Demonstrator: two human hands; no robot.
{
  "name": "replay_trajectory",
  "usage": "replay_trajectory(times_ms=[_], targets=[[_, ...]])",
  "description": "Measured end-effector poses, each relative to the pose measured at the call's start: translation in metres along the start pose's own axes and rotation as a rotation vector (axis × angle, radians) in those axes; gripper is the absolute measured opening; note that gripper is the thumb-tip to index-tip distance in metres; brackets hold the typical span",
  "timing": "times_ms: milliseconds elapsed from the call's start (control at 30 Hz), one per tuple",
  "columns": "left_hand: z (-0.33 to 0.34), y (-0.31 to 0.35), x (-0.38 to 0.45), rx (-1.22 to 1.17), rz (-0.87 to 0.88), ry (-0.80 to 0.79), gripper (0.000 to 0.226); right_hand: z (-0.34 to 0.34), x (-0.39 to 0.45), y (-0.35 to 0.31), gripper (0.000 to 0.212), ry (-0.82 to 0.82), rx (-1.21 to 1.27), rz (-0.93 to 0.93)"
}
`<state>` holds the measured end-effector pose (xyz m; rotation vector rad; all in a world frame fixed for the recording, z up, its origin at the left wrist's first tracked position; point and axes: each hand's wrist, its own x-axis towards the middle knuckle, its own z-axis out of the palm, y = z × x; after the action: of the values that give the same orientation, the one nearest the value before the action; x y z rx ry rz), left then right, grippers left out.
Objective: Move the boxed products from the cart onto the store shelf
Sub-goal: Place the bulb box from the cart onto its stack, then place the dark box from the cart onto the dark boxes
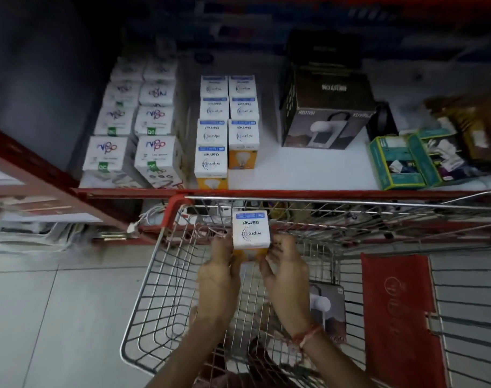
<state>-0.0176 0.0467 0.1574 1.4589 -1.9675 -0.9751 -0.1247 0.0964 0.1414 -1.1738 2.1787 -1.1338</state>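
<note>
Both forearms reach in from 6 o'clock over the cart (143, 303). Left hand (219, 275) and right hand (287, 273) share one grip, clamped on opposite sides of a white bulb box (251, 230) held above the cart's far end. The box stands upright, long axis vertical, white printed top facing up, orange lower panel partly hidden between the fingers. Both hands are equally near. The shelf (308, 163) lies at 12 o'clock; the matching box row (227, 121) has free space beside its right column's front box.
</note>
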Motion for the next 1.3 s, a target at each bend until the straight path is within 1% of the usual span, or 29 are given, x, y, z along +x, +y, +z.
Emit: replay_trajectory(times_ms=[67, 133, 233, 300, 367, 467, 533, 633, 700, 767, 800, 833, 867, 933, 967, 1000, 1033, 1100, 1133, 1167, 1233, 1300], targets=[[-0.003, 0.023, 0.012, -0.037, 0.043, 0.052, 0.030, -0.008, 0.017, -0.016, 0.047, 0.120, -0.037, -0.086], [-0.002, 0.037, 0.032, -0.015, 0.071, 0.093, 0.026, -0.014, 0.037, -0.028, 0.046, 0.216, -0.063, -0.167], [0.004, 0.048, 0.066, 0.052, 0.151, 0.149, 0.027, -0.017, 0.070, -0.039, 0.039, 0.282, -0.107, -0.222], [0.011, 0.048, 0.084, 0.121, 0.156, 0.173, 0.026, -0.014, 0.088, -0.036, 0.033, 0.271, -0.154, -0.209], [0.019, 0.043, 0.095, 0.211, 0.117, 0.176, 0.024, -0.007, 0.101, -0.027, 0.028, 0.228, -0.212, -0.172], [0.028, 0.027, 0.105, 0.347, 0.097, 0.126, 0.034, 0.000, 0.115, -0.014, 0.025, 0.132, -0.296, -0.142], [0.031, 0.019, 0.106, 0.412, 0.113, 0.103, 0.040, 0.001, 0.120, -0.008, 0.026, 0.090, -0.341, -0.176], [0.034, 0.011, 0.095, 0.433, 0.128, 0.090, 0.063, -0.005, 0.111, 0.004, 0.032, 0.116, -0.295, -0.243], [0.041, 0.004, 0.074, 0.367, 0.118, 0.113, 0.070, -0.012, 0.091, 0.019, 0.033, 0.166, -0.237, -0.239], [0.055, -0.004, 0.043, 0.228, 0.112, 0.082, 0.062, -0.020, 0.061, 0.042, 0.034, 0.171, -0.226, -0.147], [0.065, -0.010, 0.026, 0.158, 0.084, 0.020, 0.056, -0.024, 0.044, 0.063, 0.034, 0.151, -0.237, -0.066], [0.076, -0.017, 0.010, 0.118, 0.023, -0.084, 0.051, -0.027, 0.026, 0.091, 0.036, 0.113, -0.248, 0.049], [0.090, -0.025, -0.004, 0.115, -0.058, -0.207, 0.049, -0.030, 0.009, 0.119, 0.041, 0.035, -0.273, 0.228], [0.118, -0.041, -0.026, 0.152, -0.255, -0.455, 0.051, -0.035, -0.021, 0.175, 0.072, -0.169, -0.398, 0.547], [0.130, -0.046, -0.034, 0.169, -0.352, -0.575, 0.052, -0.039, -0.034, 0.197, 0.076, -0.264, -0.495, 0.657], [0.139, -0.050, -0.039, 0.189, -0.424, -0.683, 0.051, -0.043, -0.042, 0.212, 0.071, -0.328, -0.549, 0.732], [0.148, -0.055, -0.044, 0.202, -0.474, -0.773, 0.050, -0.047, -0.045, 0.220, 0.065, -0.374, -0.549, 0.761], [0.161, -0.061, -0.050, 0.137, -0.573, -0.839, 0.053, -0.052, -0.041, 0.225, 0.053, -0.377, -0.322, 0.835], [0.167, -0.064, -0.052, 0.090, -0.620, -0.845, 0.053, -0.053, -0.036, 0.226, 0.050, -0.382, -0.219, 0.881], [0.172, -0.065, -0.051, 0.058, -0.644, -0.842, 0.051, -0.054, -0.030, 0.229, 0.052, -0.419, -0.175, 0.902], [0.175, -0.067, -0.044, 0.031, -0.652, -0.800, 0.041, -0.052, -0.025, 0.228, 0.066, -0.468, -0.207, 0.891], [0.163, -0.068, -0.032, 0.020, -0.616, -0.725, 0.040, -0.052, -0.020, 0.215, 0.076, -0.435, -0.235, 0.786]])
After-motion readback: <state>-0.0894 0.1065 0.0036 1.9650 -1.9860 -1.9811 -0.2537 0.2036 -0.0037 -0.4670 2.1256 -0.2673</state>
